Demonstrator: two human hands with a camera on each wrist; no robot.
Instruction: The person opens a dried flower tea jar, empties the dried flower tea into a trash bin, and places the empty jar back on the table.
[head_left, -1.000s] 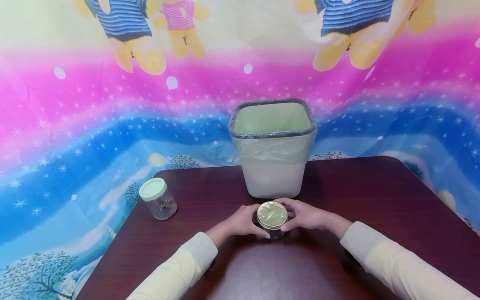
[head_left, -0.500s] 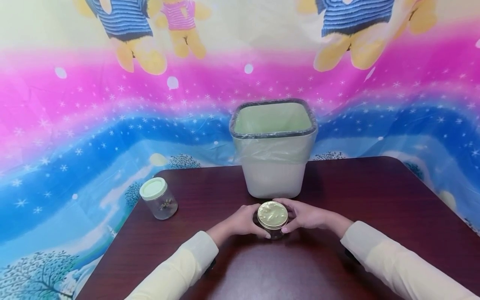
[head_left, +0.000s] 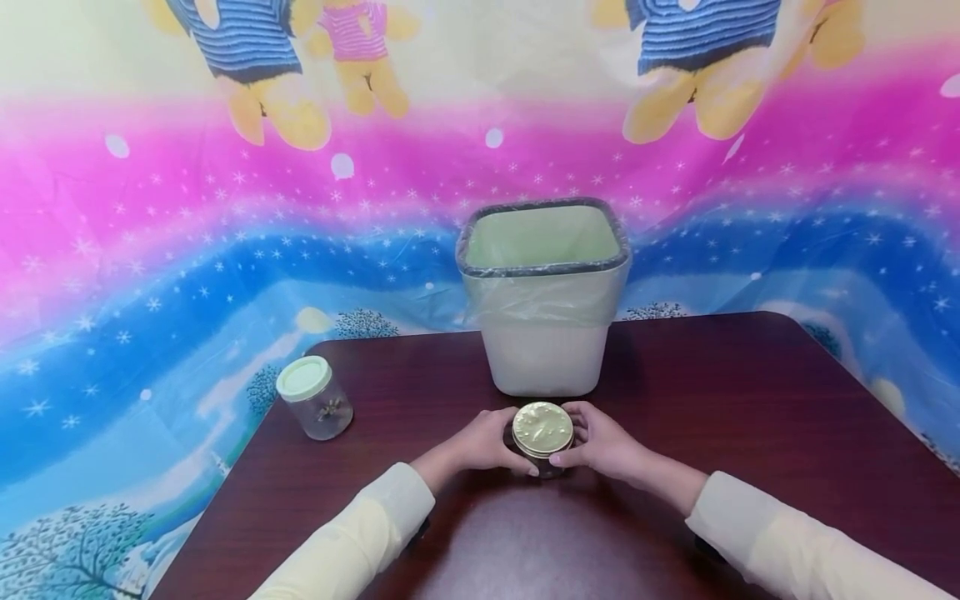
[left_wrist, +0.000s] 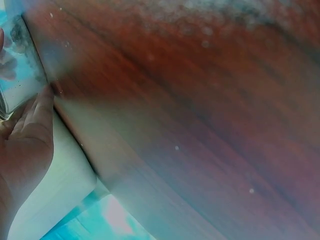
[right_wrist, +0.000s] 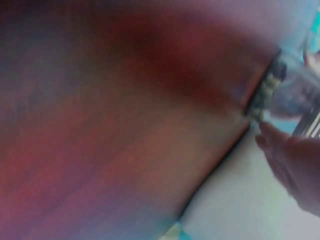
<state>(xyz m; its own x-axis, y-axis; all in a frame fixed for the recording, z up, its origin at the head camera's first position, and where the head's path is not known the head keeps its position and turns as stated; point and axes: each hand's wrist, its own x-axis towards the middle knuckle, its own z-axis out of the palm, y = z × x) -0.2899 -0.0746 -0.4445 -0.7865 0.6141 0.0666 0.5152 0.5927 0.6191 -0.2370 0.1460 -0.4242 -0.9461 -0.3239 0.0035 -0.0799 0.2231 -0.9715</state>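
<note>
At your far left, near the table's edge, stands a clear jar with a pale green lid [head_left: 303, 378], some small dark bits low inside it. Further right, your left hand [head_left: 483, 442] is partly closed round the left side of the gold-lidded jar [head_left: 543, 428], thumb along its near side; its other fingertips are mostly hidden in the head view. That jar stands upright on the dark red-brown table [head_left: 750, 400] between your palms, just in front of the white bin [head_left: 547, 354], whose rim wears a clear plastic liner [head_left: 540, 302]. Your right hand [head_left: 609, 442] holds the jar from the right, fingers bent behind and thumb tip against the front, below the lid. A cream sleeve [head_left: 810, 533] covers that forearm.
</note>
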